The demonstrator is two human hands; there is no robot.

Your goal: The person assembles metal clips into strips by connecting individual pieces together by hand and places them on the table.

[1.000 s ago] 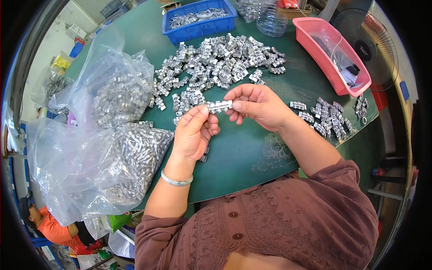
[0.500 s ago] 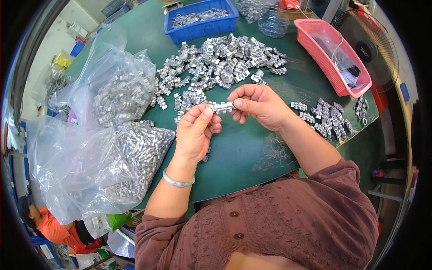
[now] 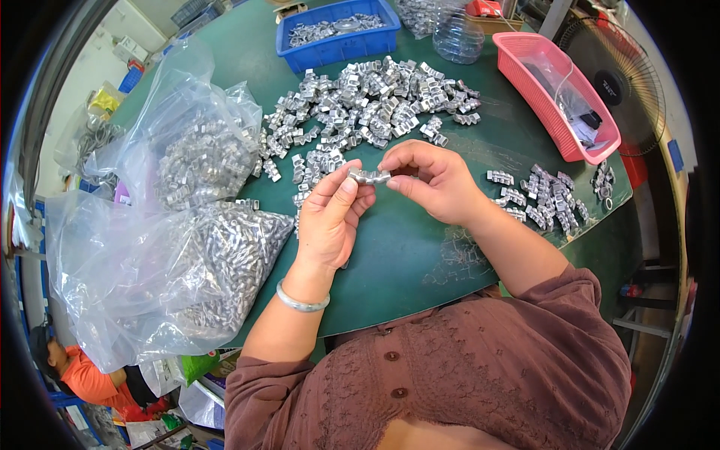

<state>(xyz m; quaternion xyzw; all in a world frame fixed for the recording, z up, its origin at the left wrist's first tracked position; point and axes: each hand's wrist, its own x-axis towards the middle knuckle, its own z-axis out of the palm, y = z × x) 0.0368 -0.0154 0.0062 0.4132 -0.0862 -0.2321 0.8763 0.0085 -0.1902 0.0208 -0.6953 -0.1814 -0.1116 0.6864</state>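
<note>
A short silvery strip of linked metal pieces is stretched between my two hands above the green table. My left hand, with a pale bangle on its wrist, pinches the strip's left end between thumb and fingers. At the other end, the thumb and forefinger of my right hand close on it. Just beyond my hands lies a large heap of similar metal pieces. A smaller group of linked strips rests to the right of my right forearm.
Clear plastic bags full of metal pieces stand at the left. A blue bin with more small parts sits at the back, beside a clear plastic jar. At the right are a pink basket and a fan. A person in orange is lower left.
The strip has tilted and now looks bent in the middle, its pieces turned. My left hand has shifted slightly up and right; my right fingers have changed their hold on the end.
</note>
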